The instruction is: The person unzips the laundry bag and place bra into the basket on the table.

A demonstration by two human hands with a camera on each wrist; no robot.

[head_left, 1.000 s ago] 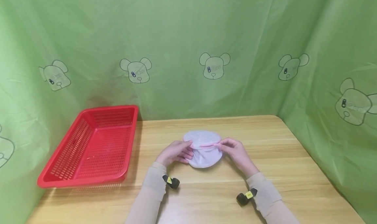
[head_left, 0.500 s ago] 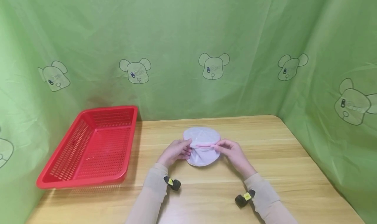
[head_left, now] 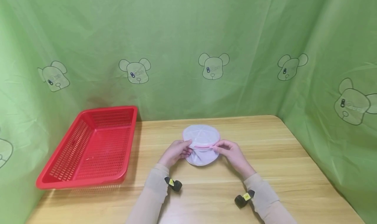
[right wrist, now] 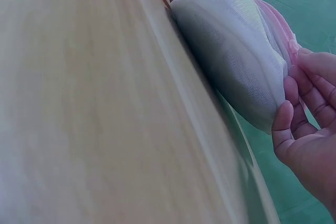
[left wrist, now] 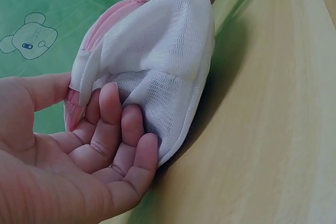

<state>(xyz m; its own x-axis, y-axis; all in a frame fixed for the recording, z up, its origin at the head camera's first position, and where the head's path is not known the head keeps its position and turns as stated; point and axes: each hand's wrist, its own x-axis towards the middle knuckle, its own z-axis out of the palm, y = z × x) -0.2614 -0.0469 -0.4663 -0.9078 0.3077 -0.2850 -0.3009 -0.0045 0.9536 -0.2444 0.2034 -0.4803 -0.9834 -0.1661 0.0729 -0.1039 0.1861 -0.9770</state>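
Soft white mesh pouch (head_left: pixel 201 134) between two hands over the table (head_left: pixel 212 194), toward the far edge.
It looks light and limp to me, unlikely to break but apt to buckle, so the firmer band along the pink zip (head_left: pixel 202 147) seems the best place to hold. The left hand (head_left: pixel 177 150) keeps its grip at one end there, thumb outside, fingers curled against the mesh; the right hand (head_left: pixel 233 151) has a narrow grip, thumb and forefinger pinching at the zip pull (right wrist: pixel 293 47). Both forearms angle inward from the near side. A red basket (head_left: pixel 120 177) stands at the table's left edge.
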